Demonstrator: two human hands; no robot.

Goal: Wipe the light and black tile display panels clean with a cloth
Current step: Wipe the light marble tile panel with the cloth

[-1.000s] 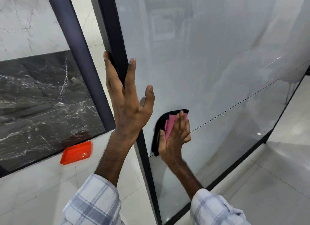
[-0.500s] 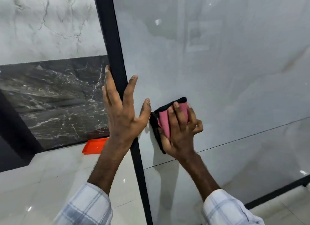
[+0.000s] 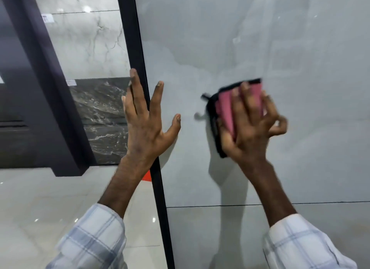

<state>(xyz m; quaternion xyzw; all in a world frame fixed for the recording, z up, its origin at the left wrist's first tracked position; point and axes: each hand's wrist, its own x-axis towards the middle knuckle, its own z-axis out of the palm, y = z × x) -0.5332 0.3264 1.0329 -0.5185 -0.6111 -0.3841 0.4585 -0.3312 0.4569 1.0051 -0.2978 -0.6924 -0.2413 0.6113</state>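
Step in hand: wiping light panel [image 3: 260, 38], upper tile, above horizontal joint. Right hand [image 3: 250, 128]: fingers spread flat over cloth [image 3: 225, 110], pressing folded pink-and-black pad against glossy face. Blurred, so judged mid-stroke. Left hand [image 3: 146, 126]: spread wide, fingers straight, braced across black frame [image 3: 140, 58] at panel's left edge, holding nothing. Black tile panel [image 3: 100, 112] stands behind at left, well apart from cloth; judged not yet wiped. Next move likely calls for strokes across rest of light face, even pressure, frame steadied.

Your left hand [image 3: 146, 126] is pointing toward twelve o'clock, fingers splayed; at its three o'clock, your right hand [image 3: 250, 128] is pressing flat, fingers spread.
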